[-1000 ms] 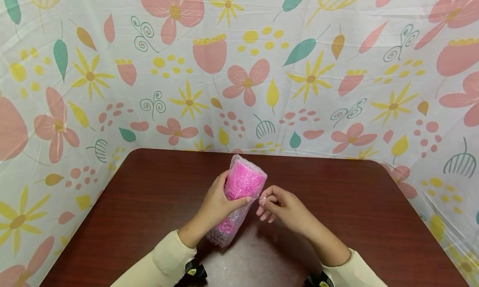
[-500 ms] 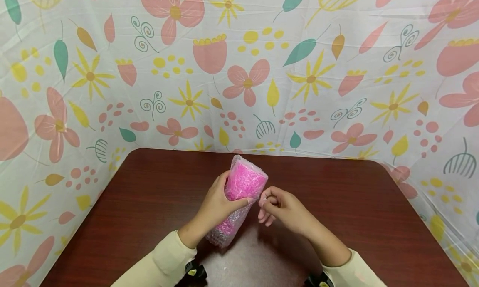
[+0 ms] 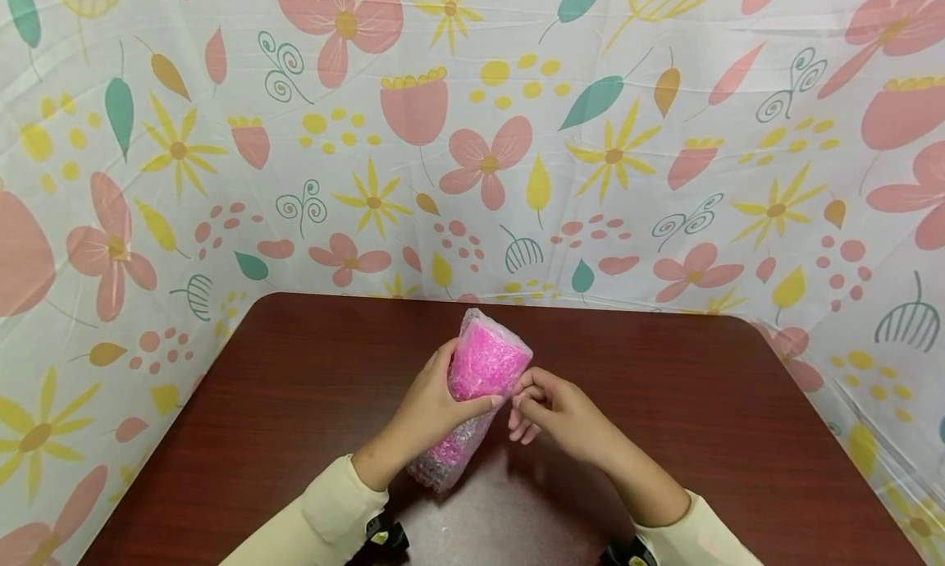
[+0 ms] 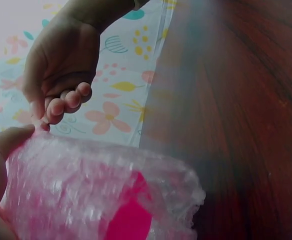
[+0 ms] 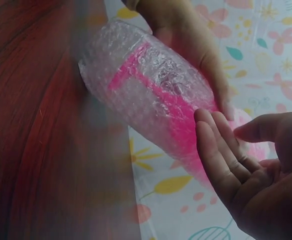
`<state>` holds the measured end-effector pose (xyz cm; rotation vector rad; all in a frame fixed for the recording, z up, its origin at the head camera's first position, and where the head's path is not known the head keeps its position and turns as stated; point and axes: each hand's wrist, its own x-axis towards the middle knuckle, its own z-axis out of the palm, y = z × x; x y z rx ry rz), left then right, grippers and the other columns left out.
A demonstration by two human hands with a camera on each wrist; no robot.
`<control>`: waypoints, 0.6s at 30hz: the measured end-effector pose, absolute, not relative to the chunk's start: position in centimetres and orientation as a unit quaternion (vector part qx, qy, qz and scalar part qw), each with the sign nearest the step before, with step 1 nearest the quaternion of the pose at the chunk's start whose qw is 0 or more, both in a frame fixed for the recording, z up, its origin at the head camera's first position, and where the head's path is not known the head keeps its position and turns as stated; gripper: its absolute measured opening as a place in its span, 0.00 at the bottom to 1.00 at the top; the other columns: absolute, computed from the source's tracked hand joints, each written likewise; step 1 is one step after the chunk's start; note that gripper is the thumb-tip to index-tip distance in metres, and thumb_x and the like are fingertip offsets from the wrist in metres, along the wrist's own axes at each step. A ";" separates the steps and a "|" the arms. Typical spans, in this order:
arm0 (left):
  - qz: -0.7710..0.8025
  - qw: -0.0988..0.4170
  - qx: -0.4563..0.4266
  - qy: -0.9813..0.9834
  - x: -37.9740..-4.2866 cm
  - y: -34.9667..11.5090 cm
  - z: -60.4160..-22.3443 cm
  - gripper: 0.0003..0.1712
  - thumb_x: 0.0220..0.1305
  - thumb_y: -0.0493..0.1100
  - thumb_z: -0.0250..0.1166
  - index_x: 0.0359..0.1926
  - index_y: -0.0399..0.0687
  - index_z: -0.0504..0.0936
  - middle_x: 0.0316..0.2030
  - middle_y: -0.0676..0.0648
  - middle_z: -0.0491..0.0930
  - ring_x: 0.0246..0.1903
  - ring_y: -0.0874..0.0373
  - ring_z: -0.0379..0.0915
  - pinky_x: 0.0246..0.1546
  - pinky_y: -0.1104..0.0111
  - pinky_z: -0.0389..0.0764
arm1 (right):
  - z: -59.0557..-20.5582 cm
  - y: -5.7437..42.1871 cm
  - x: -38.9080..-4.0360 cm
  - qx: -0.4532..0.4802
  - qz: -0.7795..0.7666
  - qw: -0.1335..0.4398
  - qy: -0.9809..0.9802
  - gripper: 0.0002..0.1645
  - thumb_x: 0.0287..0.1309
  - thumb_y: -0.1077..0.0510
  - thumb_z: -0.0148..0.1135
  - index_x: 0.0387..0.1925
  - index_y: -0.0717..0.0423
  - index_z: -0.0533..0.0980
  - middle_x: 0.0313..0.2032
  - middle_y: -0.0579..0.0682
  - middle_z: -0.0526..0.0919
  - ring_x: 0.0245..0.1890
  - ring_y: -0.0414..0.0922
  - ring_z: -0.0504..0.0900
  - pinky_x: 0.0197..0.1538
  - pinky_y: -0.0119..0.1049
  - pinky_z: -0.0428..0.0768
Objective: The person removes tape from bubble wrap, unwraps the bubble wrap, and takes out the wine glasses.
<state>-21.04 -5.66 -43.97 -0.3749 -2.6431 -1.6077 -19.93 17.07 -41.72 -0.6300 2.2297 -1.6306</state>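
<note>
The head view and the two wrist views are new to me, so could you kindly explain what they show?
No machine here: just a person's bare left hand and right hand. The wide picture is taken from the head, looking forward and down; the two close ones come from the wrists. The left hand grips a pink item wrapped in bubble wrap, tilted over a brown table; I cannot tell whether its lower end touches it. The right hand seems to pinch the wrap's edge. Behind hangs a flowered cloth.
</note>
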 end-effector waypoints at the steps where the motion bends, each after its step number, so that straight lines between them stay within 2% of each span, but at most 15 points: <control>1: -0.516 0.007 -0.124 -0.848 -21.0 -5.7 -43.9 0.57 0.51 0.64 0.77 0.76 0.59 0.57 0.67 0.49 0.70 0.56 0.53 0.75 0.55 0.54 0.80 | -41.7 17.1 -19.9 -0.218 -0.569 0.151 0.779 0.11 0.77 0.62 0.47 0.48 0.68 0.70 0.32 0.62 0.82 0.31 0.53 0.88 0.35 0.47 0.87; 6: -0.506 -0.015 -0.137 -0.851 -21.1 -6.2 -43.6 0.53 0.57 0.60 0.73 0.77 0.58 0.56 0.67 0.45 0.73 0.58 0.51 0.77 0.56 0.52 0.80 | -41.6 17.3 -20.0 -0.205 -0.570 0.140 0.783 0.12 0.76 0.64 0.45 0.51 0.70 0.69 0.32 0.61 0.81 0.30 0.53 0.88 0.35 0.47 0.87; 13: -0.517 -0.016 -0.131 -0.846 -21.5 -6.5 -43.4 0.56 0.53 0.62 0.76 0.77 0.61 0.56 0.70 0.48 0.69 0.66 0.50 0.71 0.63 0.50 0.76 | -41.5 17.6 -20.1 -0.197 -0.566 0.133 0.790 0.13 0.76 0.63 0.45 0.54 0.69 0.69 0.31 0.60 0.80 0.30 0.58 0.88 0.36 0.47 0.87; 18: -0.536 -0.017 -0.135 -0.833 -21.7 -6.5 -43.5 0.58 0.52 0.60 0.77 0.78 0.67 0.53 0.69 0.50 0.70 0.60 0.52 0.75 0.58 0.51 0.79 | -41.5 17.6 -20.1 -0.199 -0.564 0.134 0.790 0.17 0.75 0.63 0.44 0.59 0.69 0.69 0.30 0.60 0.80 0.30 0.54 0.88 0.36 0.47 0.87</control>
